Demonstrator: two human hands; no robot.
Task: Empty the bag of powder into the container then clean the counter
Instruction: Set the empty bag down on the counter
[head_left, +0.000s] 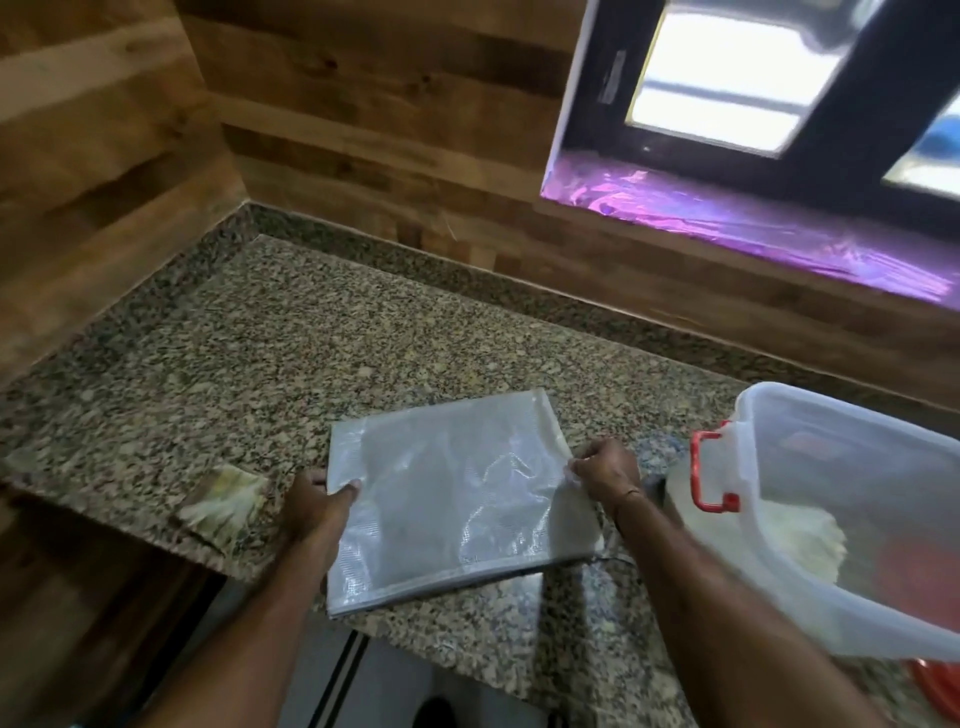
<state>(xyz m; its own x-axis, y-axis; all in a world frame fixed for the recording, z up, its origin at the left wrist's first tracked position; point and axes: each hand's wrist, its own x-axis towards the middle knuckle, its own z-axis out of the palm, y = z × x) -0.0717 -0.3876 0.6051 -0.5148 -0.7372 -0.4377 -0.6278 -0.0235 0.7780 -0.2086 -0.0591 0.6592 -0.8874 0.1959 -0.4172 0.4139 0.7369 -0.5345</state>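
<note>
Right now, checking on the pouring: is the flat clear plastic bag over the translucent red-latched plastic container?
No, the left hand and right hand hold the bag flat over the granite counter, beside the container.

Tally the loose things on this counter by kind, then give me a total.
Clear plastic bag: 1
Translucent container with a red latch: 1
Yellowish cloth: 1
Red item by the container, too cut off to name: 1
Total: 4
</note>
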